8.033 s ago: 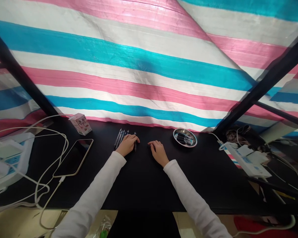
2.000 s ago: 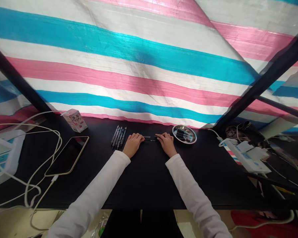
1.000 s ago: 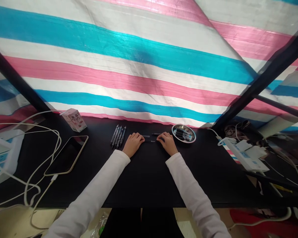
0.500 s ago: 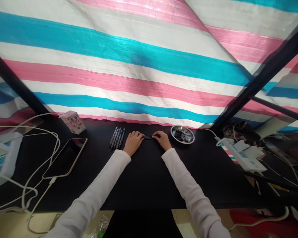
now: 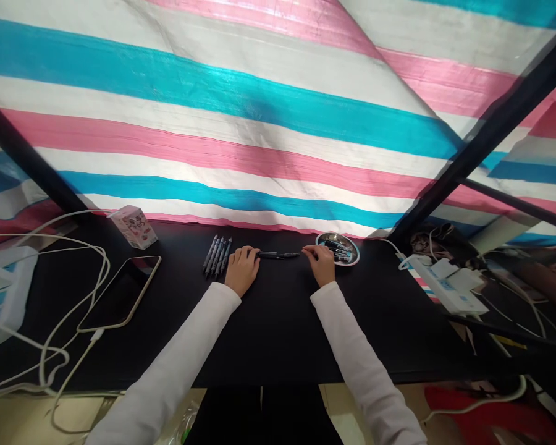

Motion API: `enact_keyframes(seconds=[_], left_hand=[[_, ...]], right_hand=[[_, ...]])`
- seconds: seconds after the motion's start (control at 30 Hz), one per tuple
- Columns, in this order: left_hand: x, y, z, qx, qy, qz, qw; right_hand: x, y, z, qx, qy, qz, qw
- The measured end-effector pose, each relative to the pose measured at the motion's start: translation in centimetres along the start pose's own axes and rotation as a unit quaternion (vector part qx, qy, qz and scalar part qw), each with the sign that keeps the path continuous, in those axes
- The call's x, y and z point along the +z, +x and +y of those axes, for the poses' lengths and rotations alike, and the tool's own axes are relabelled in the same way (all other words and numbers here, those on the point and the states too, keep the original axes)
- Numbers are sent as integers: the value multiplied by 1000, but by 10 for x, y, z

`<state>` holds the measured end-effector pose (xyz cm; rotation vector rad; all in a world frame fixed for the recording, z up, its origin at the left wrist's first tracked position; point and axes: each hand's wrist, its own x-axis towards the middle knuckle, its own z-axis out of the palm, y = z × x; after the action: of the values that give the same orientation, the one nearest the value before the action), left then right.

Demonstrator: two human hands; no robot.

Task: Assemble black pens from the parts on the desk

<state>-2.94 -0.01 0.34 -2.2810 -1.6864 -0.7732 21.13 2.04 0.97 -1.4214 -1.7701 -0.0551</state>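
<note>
A black pen (image 5: 278, 255) lies crosswise on the black desk. Its left end is under the fingers of my left hand (image 5: 241, 272), which is closed on it. My right hand (image 5: 322, 264) is just right of the pen's other end, apart from it, thumb and fingertips pinched together; anything between them is too small to make out. Behind that hand is a round metal dish (image 5: 358, 258) with several dark pens (image 5: 340, 252) in it, partly hidden by my fingers. Several grey and black pens (image 5: 217, 254) lie side by side to the left of my left hand.
A phone (image 5: 120, 293) with a white cable lies on the left, near a small pink and white box (image 5: 133, 227). White power strips (image 5: 449, 287) and tangled cables sit at both sides. A striped sheet (image 5: 241, 142) hangs behind the desk.
My right hand has let go of the pen's right end and moved right, towards the dish. More of the pen shows now. My left hand stays at the pen's left end.
</note>
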Motion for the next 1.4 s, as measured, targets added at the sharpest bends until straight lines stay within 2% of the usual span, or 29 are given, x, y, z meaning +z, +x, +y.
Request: enact_keyframes(seconds=[0.1,0.2,0.33,0.43,0.6,0.9,1.07,1.23,1.33,1.4], left_hand=[[-6,-9,-5,-73,35,19,997],[-7,-12,-12,-129,60,34,989],[-5,-15,-19,-171,97,47,979],[-3,-17,-21,-180,115,46,976],[-3,-18,-21,-172,124,47,976],[-5,-17,-21,-169,144,26,975],[-9,-14,-29,-171,143,14,975],[-11,-7,-41,-165,129,10,978],[-11,-5,-45,-163,125,6,979],[-12,-4,-45,-164,124,1,979]], right_hand=[[-21,-5,21,29,-84,44,995],[-33,-7,43,92,-142,39,985],[-38,5,63,167,-156,-111,967],[-40,23,72,174,-116,-211,955],[-42,44,82,147,-83,-243,955],[-50,32,90,104,-110,-158,976],[-51,26,84,109,-126,-39,985],[-42,18,61,59,-85,-3,995],[-30,10,35,22,-66,8,998],[-20,2,13,-15,-43,-6,999]])
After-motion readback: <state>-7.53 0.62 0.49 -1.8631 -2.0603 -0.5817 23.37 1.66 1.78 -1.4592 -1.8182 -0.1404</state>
